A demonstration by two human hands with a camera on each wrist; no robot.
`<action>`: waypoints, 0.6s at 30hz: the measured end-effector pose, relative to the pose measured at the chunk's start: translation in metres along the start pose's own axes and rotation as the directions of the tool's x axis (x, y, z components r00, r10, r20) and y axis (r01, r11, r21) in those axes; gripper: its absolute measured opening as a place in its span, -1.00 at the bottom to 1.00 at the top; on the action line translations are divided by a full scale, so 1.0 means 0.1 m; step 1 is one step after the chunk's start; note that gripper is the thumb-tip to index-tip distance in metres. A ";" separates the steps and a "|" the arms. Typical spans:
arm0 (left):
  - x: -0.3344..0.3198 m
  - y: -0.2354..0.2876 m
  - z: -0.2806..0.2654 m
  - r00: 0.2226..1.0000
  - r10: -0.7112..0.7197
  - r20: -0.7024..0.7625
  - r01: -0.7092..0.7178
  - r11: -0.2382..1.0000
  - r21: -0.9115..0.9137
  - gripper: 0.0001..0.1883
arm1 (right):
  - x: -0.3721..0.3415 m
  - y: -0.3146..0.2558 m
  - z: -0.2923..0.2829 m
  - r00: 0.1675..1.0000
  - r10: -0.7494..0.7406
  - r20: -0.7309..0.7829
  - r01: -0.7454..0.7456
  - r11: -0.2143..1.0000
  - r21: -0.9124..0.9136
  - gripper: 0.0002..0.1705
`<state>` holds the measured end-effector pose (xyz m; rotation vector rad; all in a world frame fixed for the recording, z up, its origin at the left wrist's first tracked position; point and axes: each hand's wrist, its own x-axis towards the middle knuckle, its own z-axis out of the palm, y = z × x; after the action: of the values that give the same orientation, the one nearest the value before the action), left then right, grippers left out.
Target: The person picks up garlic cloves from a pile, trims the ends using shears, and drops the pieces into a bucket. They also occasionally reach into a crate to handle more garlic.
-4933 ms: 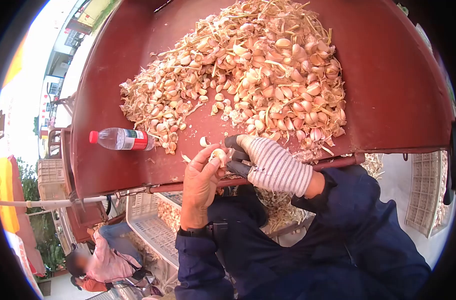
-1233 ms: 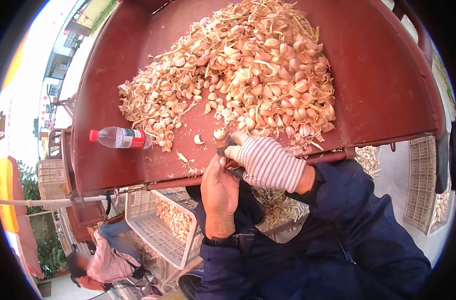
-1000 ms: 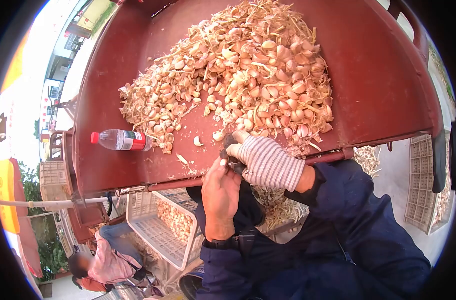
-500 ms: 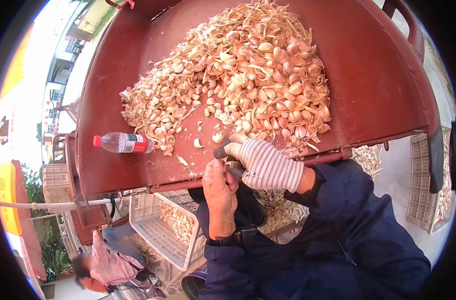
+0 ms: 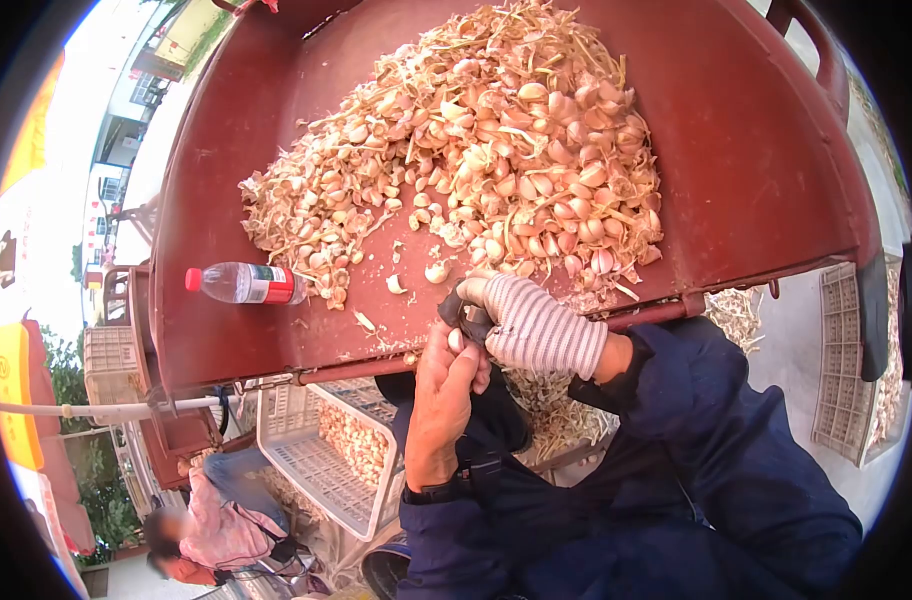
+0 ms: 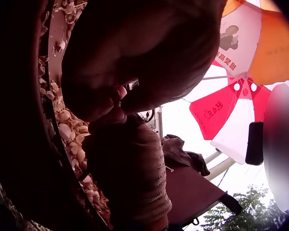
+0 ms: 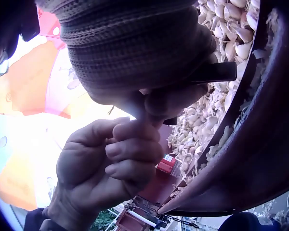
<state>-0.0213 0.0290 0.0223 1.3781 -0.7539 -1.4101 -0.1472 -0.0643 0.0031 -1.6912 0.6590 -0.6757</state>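
The right grip [image 5: 541,325] wears a ribbed knit glove [image 5: 561,335] with narrow pale and muted purplish-brown stripes, and dark coverings [image 5: 451,304] over some of its fingertips. The left grip [image 5: 442,385] is bare, with a black strap [image 5: 437,492] around the wrist. Both sleeves [image 5: 676,385] are plain dark navy, matching the jacket body [image 5: 616,550], and end in dark cuffs.

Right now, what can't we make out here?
Head: whether right hand also grips the left hand's clove; its fingers hide it.
Right wrist: what the dark flat piece is; shadow.
Head: bottle label print; too small.
Head: red tray's far edge; top crops it.
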 end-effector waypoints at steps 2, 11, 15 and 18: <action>-0.02 0.01 0.03 0.998 0.039 0.046 -0.041 0.998 0.047 -0.76 | 0.00 0.00 0.01 0.994 0.102 0.038 -0.105 0.990 0.094 -0.70; 0.06 -0.03 -0.06 0.994 0.003 -0.106 -0.030 0.968 -0.251 -0.72 | 0.00 -0.04 0.01 1.000 0.030 -0.009 -0.030 0.999 0.014 -0.71; 0.07 -0.05 -0.12 0.995 -0.091 0.037 0.097 0.854 -0.511 -0.70 | 0.02 0.03 0.05 1.000 -0.018 0.018 0.017 0.998 0.059 -0.69; 0.04 -0.07 -0.11 0.987 -0.089 0.133 0.148 0.823 -0.548 -0.66 | 0.06 0.06 0.01 0.993 -0.027 0.117 0.027 1.000 -0.002 -0.68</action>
<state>-0.0117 0.0295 0.0128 0.9062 -0.2735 -1.6440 -0.1429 -0.0688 -0.0020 -1.7319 0.5563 -0.5897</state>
